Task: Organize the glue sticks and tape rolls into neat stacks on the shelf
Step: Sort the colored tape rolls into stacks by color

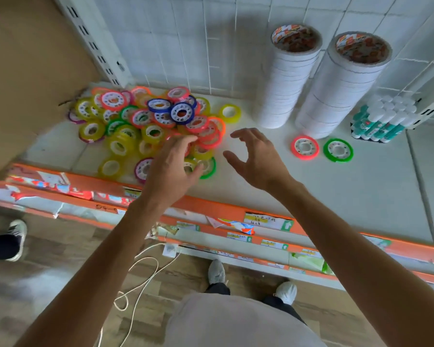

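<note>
Our left hand (172,159) reaches over the near edge of the heap of small tape rolls (145,123), its fingers (183,141) spread and only loosely bent; they lie over the rolls, but motion blur keeps us from telling whether they touch or hold one. Our right hand (254,159) hovers just right of the heap with thumb and fingers apart in a wide curve, nothing between them.

The heap is a loose jumble of yellow, pink, green, orange, purple and blue rolls at the left of the white shelf (311,201), up against the back grid panel (186,46). To our right, apart from the heap, a pink roll (305,147) and a green roll (338,150) lie flat side by side, close but not touching. Behind them stand two tall stacks of white tape rolls (321,81), upright and near each other. Further right, the glue sticks (381,118) stand packed together with white caps up, against the shelf's right upright.

Along the shelf's front runs an orange price strip (211,209) with labels. Below it we see the wooden floor (60,284), a white cord (140,271) and our shoes (251,281).
</note>
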{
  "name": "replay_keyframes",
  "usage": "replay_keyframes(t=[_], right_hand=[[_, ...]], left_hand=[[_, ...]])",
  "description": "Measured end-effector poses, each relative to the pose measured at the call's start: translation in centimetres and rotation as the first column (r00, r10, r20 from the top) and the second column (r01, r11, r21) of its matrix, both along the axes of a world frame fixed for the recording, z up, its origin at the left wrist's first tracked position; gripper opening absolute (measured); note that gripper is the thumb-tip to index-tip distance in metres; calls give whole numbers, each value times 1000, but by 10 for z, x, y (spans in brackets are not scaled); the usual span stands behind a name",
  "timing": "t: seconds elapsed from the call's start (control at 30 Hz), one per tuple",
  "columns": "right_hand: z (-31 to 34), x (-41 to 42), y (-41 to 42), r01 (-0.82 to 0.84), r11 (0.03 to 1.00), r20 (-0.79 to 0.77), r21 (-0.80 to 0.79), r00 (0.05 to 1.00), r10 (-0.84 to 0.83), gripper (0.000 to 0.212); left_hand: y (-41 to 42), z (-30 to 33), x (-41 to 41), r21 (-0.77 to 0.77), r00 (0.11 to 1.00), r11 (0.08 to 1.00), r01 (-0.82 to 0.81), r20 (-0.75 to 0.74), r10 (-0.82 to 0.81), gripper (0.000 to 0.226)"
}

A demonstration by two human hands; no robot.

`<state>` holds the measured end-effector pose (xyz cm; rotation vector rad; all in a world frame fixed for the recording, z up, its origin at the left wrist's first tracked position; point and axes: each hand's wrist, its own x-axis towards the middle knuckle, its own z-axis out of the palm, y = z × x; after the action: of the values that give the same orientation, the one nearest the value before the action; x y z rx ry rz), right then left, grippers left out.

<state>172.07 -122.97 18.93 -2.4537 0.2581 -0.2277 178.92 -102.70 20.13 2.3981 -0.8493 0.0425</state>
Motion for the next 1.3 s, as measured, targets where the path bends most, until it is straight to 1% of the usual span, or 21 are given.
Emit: replay_keyframes(t=[0.07, 0.17, 0.23, 0.33, 0.4, 0.5, 0.57, 0.67, 0.77, 0.83, 0.87, 0.97, 1.07, 1.13, 1.2, 1.27, 1.3], right_hand=[[1, 25, 12, -27, 999, -24, -21, 999, 27, 53], [3, 56, 30, -27, 999, -26, -24, 999, 26, 60], [4, 72, 40, 1, 999, -38, -33, 999, -2, 65], [3, 88, 50, 76, 990, -58, -115, 995, -83, 74], [0, 94, 53, 113, 981, -68, -158, 990, -125, 75], [-3, 101, 55, 126, 973, -76, -196, 987, -143, 72], [-3, 103, 57, 136, 969, -72, -208, 985, -154, 73], [0, 103, 60, 161, 971, -53, -177, 983, -173, 73], [5, 87, 55, 191, 979, 83, -73, 979, -185, 73], [6, 66, 46, 157, 988, 159, -3, 975, -155, 73], [5, 55, 41, 138, 990, 181, -3, 974, -135, 73], [1, 25, 27, 139, 990, 227, -19, 965, -132, 69], [2, 4, 18, 168, 985, 245, 32, 954, -170, 64], [2, -7, 12, 194, 979, 253, 64, 946, -204, 63], [0, -17, 6, 229, 970, 242, 77, 940, -241, 65], [-3, -25, -1, 248, 965, 222, 85, 939, -261, 67], [-4, -29, -5, 252, 964, 218, 87, 939, -265, 68]], left_hand=[[14, -1, 7, -4, 999, 999, -43, -2, 43, 52], [31, -1, 17, -13, 996, 996, -84, 1, 84, 50], [39, -2, 25, 18, 995, 995, -96, -3, 96, 50], [43, -2, 34, 38, 995, 995, -94, -11, 95, 49], [43, -4, 39, 51, 997, 996, -77, -18, 78, 50], [38, -8, 46, 100, 998, 993, -57, -28, 60, 57], [30, -9, 50, 153, 997, 986, -72, 11, 72, 60], [16, -7, 56, 243, 991, 961, -129, 58, 118, 63], [12, -7, 60, 267, 993, 957, -113, 65, 99, 56], [18, -7, 62, 254, 995, 964, -76, 77, 58, 53], [22, -7, 62, 257, 996, 965, -49, 79, 29, 54], [28, -3, 63, 287, 999, 957, 42, 19, -50, 71], [25, 4, 63, 326, 996, 942, 76, 26, -89, 78], [20, 9, 64, 345, 996, 936, 71, 31, -87, 75], [13, 15, 65, 359, 996, 932, 60, 43, -80, 65], [8, 20, 64, 384, 990, 923, 13, 123, -65, 55], [5, 22, 61, 368, 986, 930, -7, 157, -54, 55]])
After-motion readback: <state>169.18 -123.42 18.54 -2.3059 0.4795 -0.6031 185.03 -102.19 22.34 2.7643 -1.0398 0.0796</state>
